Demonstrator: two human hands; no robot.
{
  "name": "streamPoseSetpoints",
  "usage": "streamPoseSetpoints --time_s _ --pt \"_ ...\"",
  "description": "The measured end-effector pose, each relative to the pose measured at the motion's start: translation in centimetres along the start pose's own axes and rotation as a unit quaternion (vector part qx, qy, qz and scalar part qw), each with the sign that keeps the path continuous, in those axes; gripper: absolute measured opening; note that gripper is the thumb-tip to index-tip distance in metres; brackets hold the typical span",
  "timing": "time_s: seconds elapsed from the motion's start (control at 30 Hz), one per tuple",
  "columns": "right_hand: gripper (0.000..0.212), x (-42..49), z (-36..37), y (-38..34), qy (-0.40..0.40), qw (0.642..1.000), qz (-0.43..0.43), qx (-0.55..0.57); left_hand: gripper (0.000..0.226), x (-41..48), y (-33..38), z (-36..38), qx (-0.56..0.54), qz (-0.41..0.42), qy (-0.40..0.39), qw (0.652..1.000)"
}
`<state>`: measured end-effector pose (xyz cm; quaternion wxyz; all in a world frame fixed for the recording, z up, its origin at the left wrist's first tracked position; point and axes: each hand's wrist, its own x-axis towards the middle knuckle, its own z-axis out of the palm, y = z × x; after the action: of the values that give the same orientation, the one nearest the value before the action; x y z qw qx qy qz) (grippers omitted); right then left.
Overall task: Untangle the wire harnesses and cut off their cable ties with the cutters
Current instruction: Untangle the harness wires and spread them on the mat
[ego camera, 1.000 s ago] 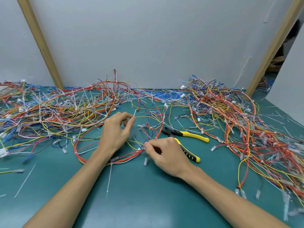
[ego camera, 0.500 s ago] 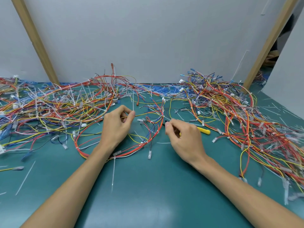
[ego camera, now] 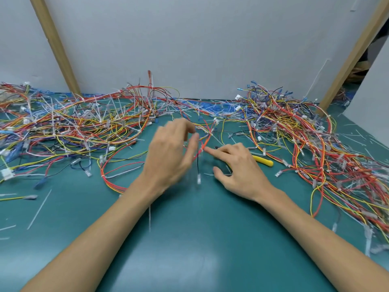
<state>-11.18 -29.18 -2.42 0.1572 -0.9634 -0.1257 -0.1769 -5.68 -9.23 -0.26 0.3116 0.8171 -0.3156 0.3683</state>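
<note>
L hand [ego camera: 168, 157]: raised over the mat, blurred. Fingers loosely curved and spread beside the red/orange harness [ego camera: 205, 142]. I can't tell if it pinches a wire.
R hand [ego camera: 237, 167]: lies flat on the cutters [ego camera: 263, 160], thumb spread wide. Index straight, tip touching the harness. Nothing gripped as far as I see.
Cutters: on the table [ego camera: 189, 239] under R palm. One yellow handle pokes out to the right, dark nose just showing by the index.
Harness: thin bundle w/ tie, between both hands, centre of table.
L pile [ego camera: 73, 127]: tangled wires, many white ties sticking up.
R pile [ego camera: 305, 144]: tangled too, mostly red/yellow.
Scraps: cut tie strip [ego camera: 39, 209] on mat, near left.
</note>
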Motion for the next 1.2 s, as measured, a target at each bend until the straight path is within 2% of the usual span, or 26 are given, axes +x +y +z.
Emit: streamPoseSetpoints --time_s 0.07,0.13,0.27,0.37,0.47,0.6,0.73,0.83,1.0,1.2 --pt "0.067 0.0 0.1 0.0 -0.022 0.999 -0.016 -0.022 0.019 -0.5 1.3 0.2 -0.018 -0.002 -0.062 0.998" --pt "0.071 0.0 0.3 0.2 -0.037 0.998 -0.029 -0.052 0.026 -0.8 1.8 0.6 -0.022 -0.048 -0.114 0.992" --pt "0.071 0.0 0.3 0.4 -0.031 0.998 -0.038 -0.037 0.018 -0.8 1.5 1.2 -0.138 -0.127 -0.097 0.977" --pt "0.052 0.1 -0.1 -0.1 0.019 0.999 -0.026 0.044 0.011 -1.0 1.5 1.2 -0.246 -0.174 -0.079 0.95" --pt "0.03 0.2 -0.5 -1.0 0.057 0.984 -0.002 0.171 0.007 -0.9 1.4 1.2 -0.292 -0.187 -0.09 0.934" --pt "0.011 0.4 -0.4 -2.0 0.049 0.938 0.071 0.335 0.007 -1.0 1.1 1.2 -0.347 -0.184 -0.131 0.91" --pt "0.008 0.6 -0.3 -1.7 0.025 0.922 0.115 0.37 0.012 -1.1 0.9 1.4 -0.39 -0.193 -0.167 0.885" --pt "0.013 0.8 -0.3 -1.6 0.007 0.922 0.117 0.369 0.014 -1.3 1.0 1.5 -0.348 -0.167 -0.163 0.908" --pt "0.041 0.7 0.1 -1.9 -0.024 0.959 0.098 0.266 0.013 -1.4 1.1 1.7 -0.227 -0.095 -0.127 0.961" --pt "0.042 0.5 0.2 -1.7 -0.009 0.962 0.079 0.263 0.011 -1.2 0.3 1.6 -0.129 -0.007 -0.118 0.985"
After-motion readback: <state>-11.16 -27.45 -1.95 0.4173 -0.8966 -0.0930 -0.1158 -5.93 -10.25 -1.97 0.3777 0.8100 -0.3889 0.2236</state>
